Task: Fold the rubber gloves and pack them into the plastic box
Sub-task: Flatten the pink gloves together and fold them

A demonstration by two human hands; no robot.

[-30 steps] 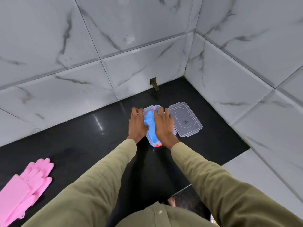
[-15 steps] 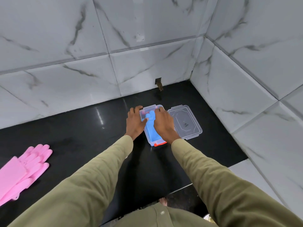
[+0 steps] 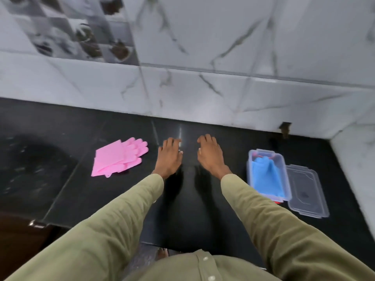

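1. Left hand: palm down over the black countertop, fingers loosely spread, grasping nothing. It lies just right of the pink gloves without touching them.
2. Right hand: palm down beside the left hand, fingers relaxed and slightly bent, grasping nothing. It is well apart from the box on its right.
3. Pink gloves: a pair of pink rubber gloves, stacked one on the other and lying flat on the counter at left centre, fingers pointing far and right, cuffs nearer and left.
4. Plastic box: a clear rectangular box on the right side of the counter, open at the top.
5. Blue gloves: folded blue rubber fills most of the inside of the box; a little red shows at the box's far end and near corner.
6. Lid: clear lid lying flat on the counter, just right of the box.
7. Olive sleeves: both forearms reach forward from the near edge.
8. Wall: white marbled tiles behind the counter and at right.
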